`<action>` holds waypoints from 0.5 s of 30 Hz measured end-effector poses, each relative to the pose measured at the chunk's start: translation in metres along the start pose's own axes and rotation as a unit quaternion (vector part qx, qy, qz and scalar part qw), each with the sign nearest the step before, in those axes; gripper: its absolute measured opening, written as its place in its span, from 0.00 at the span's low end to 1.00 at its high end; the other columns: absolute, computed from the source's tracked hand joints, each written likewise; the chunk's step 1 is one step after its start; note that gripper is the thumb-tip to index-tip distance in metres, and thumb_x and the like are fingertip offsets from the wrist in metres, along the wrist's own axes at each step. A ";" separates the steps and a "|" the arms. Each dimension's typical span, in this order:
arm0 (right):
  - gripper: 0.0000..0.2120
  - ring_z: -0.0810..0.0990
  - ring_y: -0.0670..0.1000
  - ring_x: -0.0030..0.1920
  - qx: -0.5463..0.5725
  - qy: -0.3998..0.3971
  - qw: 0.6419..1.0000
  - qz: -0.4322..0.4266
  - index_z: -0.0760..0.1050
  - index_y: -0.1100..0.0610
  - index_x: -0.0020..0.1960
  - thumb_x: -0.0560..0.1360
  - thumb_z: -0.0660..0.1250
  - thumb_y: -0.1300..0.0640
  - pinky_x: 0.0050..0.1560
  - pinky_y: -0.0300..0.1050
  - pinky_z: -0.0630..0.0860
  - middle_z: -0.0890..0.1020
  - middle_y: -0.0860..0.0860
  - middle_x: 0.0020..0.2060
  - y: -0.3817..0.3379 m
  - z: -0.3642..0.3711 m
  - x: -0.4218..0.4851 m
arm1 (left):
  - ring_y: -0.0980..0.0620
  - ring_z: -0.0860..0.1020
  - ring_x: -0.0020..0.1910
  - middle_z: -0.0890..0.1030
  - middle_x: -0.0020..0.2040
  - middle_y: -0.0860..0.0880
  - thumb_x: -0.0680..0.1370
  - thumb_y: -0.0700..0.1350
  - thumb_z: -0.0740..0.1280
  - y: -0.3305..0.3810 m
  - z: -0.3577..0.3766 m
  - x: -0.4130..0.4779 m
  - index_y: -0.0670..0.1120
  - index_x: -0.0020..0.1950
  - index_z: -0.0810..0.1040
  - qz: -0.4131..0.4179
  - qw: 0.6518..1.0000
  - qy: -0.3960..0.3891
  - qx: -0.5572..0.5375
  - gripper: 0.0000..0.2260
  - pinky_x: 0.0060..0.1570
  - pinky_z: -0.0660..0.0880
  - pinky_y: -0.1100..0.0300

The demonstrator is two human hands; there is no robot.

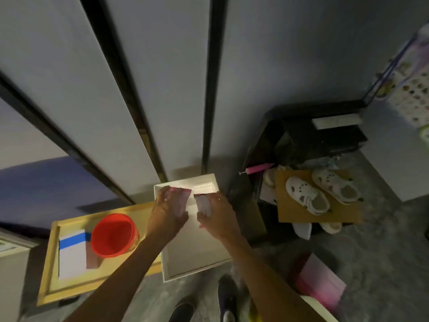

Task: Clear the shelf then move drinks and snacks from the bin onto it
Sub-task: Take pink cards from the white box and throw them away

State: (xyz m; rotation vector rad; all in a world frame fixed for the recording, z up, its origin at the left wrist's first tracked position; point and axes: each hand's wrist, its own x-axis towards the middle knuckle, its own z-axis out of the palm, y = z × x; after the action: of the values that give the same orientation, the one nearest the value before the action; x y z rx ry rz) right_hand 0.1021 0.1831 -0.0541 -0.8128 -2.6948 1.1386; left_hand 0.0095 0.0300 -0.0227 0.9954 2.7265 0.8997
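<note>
A white tray-like shelf (199, 252) lies on the floor below me. My left hand (167, 214) grips a pale pink packet (180, 202) over the shelf's far end. My right hand (216, 217) grips a second pink-edged packet (204, 204) right beside it. The two packets sit close together, a small gap between them. The frame is blurred, so I cannot tell whether the packets touch the shelf.
A yellow wooden tray (48, 275) at left holds a red bucket (113, 234) and a white box with blue tape (73, 254). White sandals (308, 196) rest on cardboard at right. Pink packs (318, 280) lie lower right. Tall grey cabinet doors (176, 89) rise ahead.
</note>
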 end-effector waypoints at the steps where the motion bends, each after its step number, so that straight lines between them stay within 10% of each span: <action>1: 0.21 0.81 0.42 0.62 -0.019 0.025 0.999 -0.005 0.75 0.43 0.69 0.79 0.72 0.40 0.60 0.30 0.76 0.80 0.40 0.64 -0.003 -0.013 0.000 | 0.37 0.79 0.62 0.78 0.62 0.43 0.67 0.34 0.80 0.006 -0.008 0.006 0.54 0.69 0.69 0.009 1.000 -0.002 -0.011 0.36 0.66 0.77 0.45; 7: 0.22 0.81 0.41 0.56 -0.068 0.056 0.996 -0.003 0.73 0.43 0.70 0.79 0.66 0.37 0.54 0.32 0.78 0.78 0.40 0.62 -0.004 -0.054 -0.020 | 0.50 0.74 0.65 0.76 0.67 0.51 0.73 0.47 0.80 0.036 -0.016 0.018 0.51 0.72 0.74 -0.012 0.997 -0.057 -0.041 0.29 0.68 0.74 0.53; 11: 0.30 0.76 0.44 0.68 -0.102 0.146 0.981 0.071 0.69 0.45 0.74 0.77 0.61 0.31 0.67 0.37 0.71 0.77 0.43 0.68 0.030 -0.123 -0.078 | 0.48 0.79 0.64 0.79 0.60 0.50 0.77 0.51 0.75 0.129 -0.014 0.012 0.57 0.59 0.79 0.141 0.980 -0.115 -0.085 0.12 0.64 0.77 0.51; 15: 0.28 0.78 0.46 0.65 -0.075 0.212 0.960 0.168 0.71 0.46 0.73 0.76 0.70 0.40 0.60 0.37 0.73 0.76 0.42 0.69 0.064 -0.186 -0.160 | 0.40 0.84 0.56 0.81 0.60 0.44 0.77 0.43 0.70 0.217 0.035 -0.013 0.44 0.63 0.78 0.402 0.915 -0.033 -0.004 0.14 0.65 0.77 0.44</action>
State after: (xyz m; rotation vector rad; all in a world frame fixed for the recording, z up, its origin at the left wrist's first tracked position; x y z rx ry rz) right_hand 0.3202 0.2560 0.0511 -1.3995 -2.3560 0.7015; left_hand 0.1506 0.1717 0.0696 2.1577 2.2128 0.9148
